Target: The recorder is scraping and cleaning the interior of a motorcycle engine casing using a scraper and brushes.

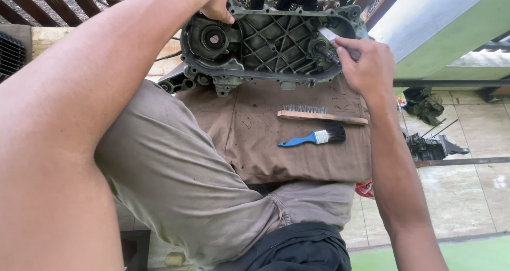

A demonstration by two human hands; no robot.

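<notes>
A dirty grey engine crankcase cover (271,42) with ribbed inner walls rests at the far end of my lap. My left hand (215,0) grips its upper left rim near a round bearing seat (213,38). My right hand (361,64) pinches a small pale strip, likely sandpaper (330,35), against a shaft at the cover's right end. Below the cover, on a stained brown cloth (255,143), lie a wooden-handled wire brush (321,114) and a blue-handled paintbrush (313,138) with black bristles.
My legs in grey-beige shorts (175,186) fill the lower middle. A dark engine part (433,146) sits on the tiled floor at the right, with a green rag (425,104) beyond it. A wooden lattice (48,3) is at the top left.
</notes>
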